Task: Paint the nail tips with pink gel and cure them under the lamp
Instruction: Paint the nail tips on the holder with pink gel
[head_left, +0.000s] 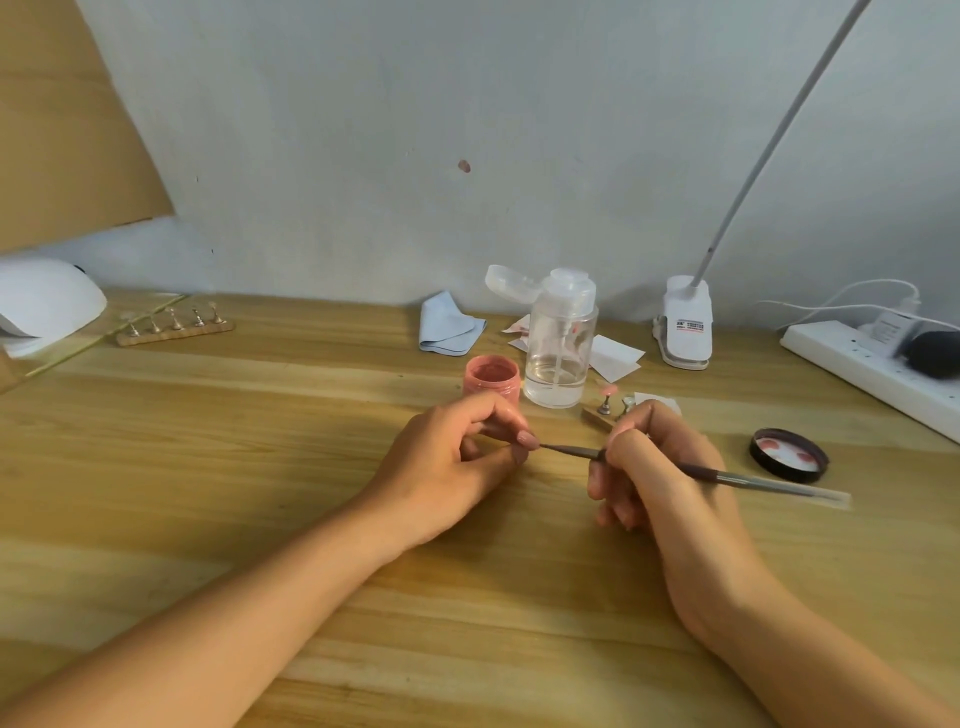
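We hold the brush (727, 475) low over the counter (260, 493) with both wrists resting, so the fine work stays steady. Our right hand (660, 467) pinches the shaft near its front like a pen, the handle trailing out to the right. Our left hand (457, 467) has thumb and forefinger closed around the bristle end. If a nail tip sits in that pinch, it is hidden.

The open pink gel jar (492, 376) stands just beyond our left hand, close for dipping. Its lid (788, 455) lies to the right, clear of the work. A small stand (605, 410) with a pink tip sits just behind our right hand. A row of nail tips (174, 325) waits well off to the left, beside the curing lamp (47, 306), and we judge them not yet painted.
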